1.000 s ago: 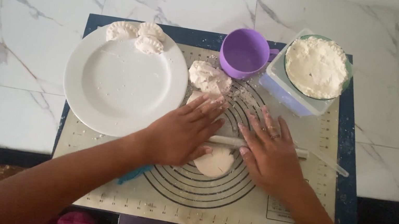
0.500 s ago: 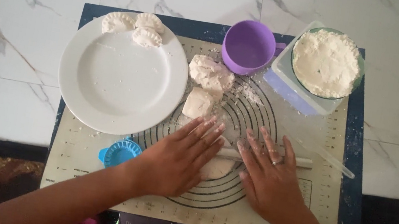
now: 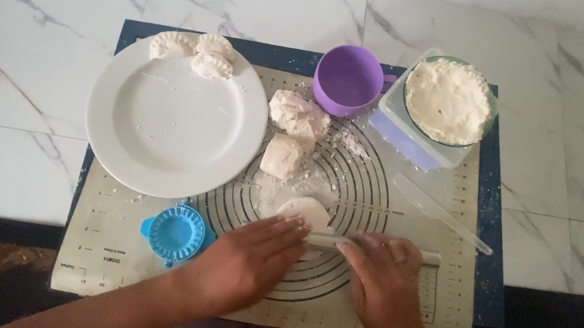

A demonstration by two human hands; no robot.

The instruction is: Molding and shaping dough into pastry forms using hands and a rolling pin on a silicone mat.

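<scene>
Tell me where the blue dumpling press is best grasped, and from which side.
Grip the blue dumpling press by its scalloped outer rim, coming from above on its left: it lies open and flat on the mat, and the left hand crowds its right side.

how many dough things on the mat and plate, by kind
Dumplings on the plate: 3
Dough lumps: 2
Flat dough round under the rolling pin: 1
Total: 6
</scene>
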